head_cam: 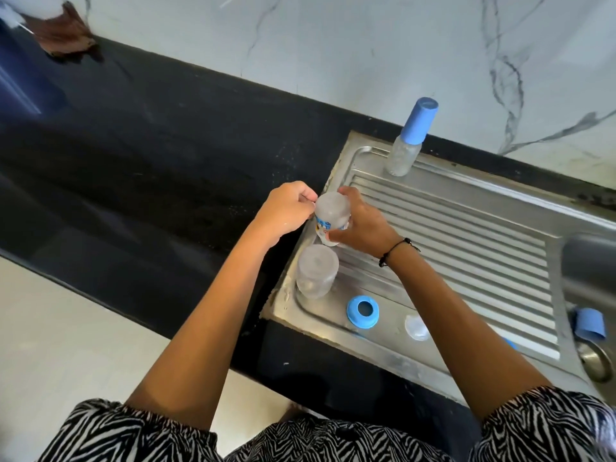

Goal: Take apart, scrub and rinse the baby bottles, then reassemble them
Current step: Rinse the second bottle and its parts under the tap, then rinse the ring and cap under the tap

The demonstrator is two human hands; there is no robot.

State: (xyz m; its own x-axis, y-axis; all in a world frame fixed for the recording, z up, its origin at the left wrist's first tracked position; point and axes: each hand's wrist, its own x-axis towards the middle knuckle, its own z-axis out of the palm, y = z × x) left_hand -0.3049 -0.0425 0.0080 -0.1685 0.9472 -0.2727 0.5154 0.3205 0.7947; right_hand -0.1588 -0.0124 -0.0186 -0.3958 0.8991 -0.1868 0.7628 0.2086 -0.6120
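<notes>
While the right hand (358, 228) grips an upturned clear bottle (331, 216) at the frame's centre, the left hand (288, 208) pinches at its rim side, fingers curled. Just below stands a second upturned bottle (316, 276) on the steel drainboard (466, 228); a blue collar ring (363, 311) and clear teat (416, 327) lie lower right. Wet plastic could slip and topple its neighbour.

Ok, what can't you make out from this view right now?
Head view only:
- Held bottle: mouth end hidden by right hand.
- Left hand: fingers curled under; contents unclear.
- Sink basin: cut by right edge.
- Blue piece: mostly behind right forearm.
</notes>
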